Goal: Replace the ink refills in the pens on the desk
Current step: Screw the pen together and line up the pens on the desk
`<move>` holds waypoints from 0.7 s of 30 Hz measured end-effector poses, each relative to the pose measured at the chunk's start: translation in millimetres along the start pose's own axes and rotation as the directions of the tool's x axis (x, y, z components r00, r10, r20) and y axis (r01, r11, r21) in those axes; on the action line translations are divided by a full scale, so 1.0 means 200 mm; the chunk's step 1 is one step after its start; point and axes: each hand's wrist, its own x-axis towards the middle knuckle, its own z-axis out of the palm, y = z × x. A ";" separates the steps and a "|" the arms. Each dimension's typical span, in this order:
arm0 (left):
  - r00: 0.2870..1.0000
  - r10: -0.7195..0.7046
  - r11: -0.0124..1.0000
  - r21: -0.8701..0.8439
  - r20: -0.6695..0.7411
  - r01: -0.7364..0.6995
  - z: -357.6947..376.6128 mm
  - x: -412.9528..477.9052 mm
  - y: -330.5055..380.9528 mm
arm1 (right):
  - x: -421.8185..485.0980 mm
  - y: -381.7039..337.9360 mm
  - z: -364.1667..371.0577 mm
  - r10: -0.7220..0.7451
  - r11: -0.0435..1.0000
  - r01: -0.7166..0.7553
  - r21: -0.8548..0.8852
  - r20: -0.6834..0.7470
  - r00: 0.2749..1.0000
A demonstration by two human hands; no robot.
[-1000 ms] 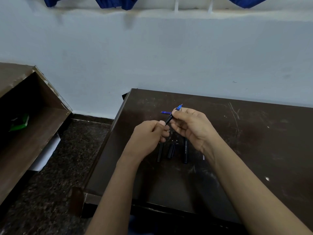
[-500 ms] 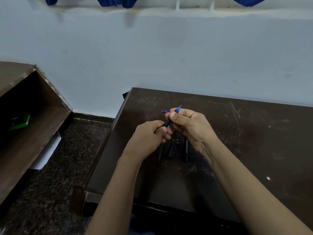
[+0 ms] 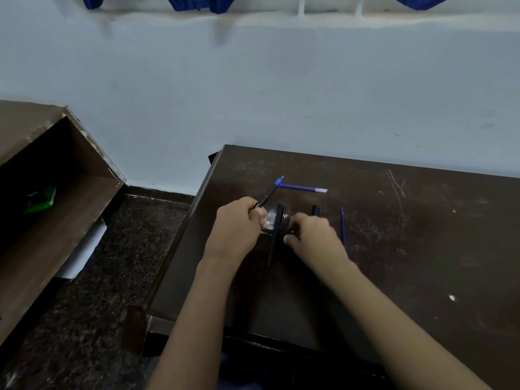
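Observation:
My left hand [image 3: 239,226] is shut on a black pen [image 3: 266,197], whose blue tip points up and to the right. My right hand [image 3: 312,235] rests low on the dark brown desk [image 3: 422,249], fingers curled down beside a black pen [image 3: 275,235] that lies lengthwise. Whether those fingers hold anything is hidden. The top of another black pen [image 3: 316,211] sticks out behind my right hand. One blue refill [image 3: 304,188] lies crosswise farther back. A second blue refill [image 3: 342,225] lies lengthwise just right of my right hand.
A brown wooden shelf unit [image 3: 56,220] stands to the left with a green item [image 3: 42,199] inside and white paper [image 3: 84,249] under it. A pale wall [image 3: 281,94] runs behind the desk. Dark speckled floor [image 3: 98,305] lies between shelf and desk.
My right hand let go of the pen's tip end and dropped to the desk among the lying pens. My left hand kept the pen and shifted slightly left.

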 end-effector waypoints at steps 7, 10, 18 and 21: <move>1.000 0.010 1.000 0.027 0.011 -0.011 0.01 0.00 0.00 | -0.03 -0.04 0.10 -0.002 0.998 0.011 -0.069 0.138 0.990; 1.000 0.012 0.999 0.031 0.023 -0.013 0.01 0.00 0.00 | -0.03 -0.04 0.11 -0.006 0.999 0.010 -0.033 0.118 0.993; 0.999 0.006 1.000 0.030 0.045 -0.007 0.02 0.00 0.02 | 0.02 0.00 0.06 0.071 0.936 -0.083 0.341 0.049 0.996; 0.998 0.009 1.000 0.017 0.061 -0.010 0.01 0.00 0.02 | 0.06 -0.02 -0.08 0.195 0.401 -0.119 0.908 0.043 0.980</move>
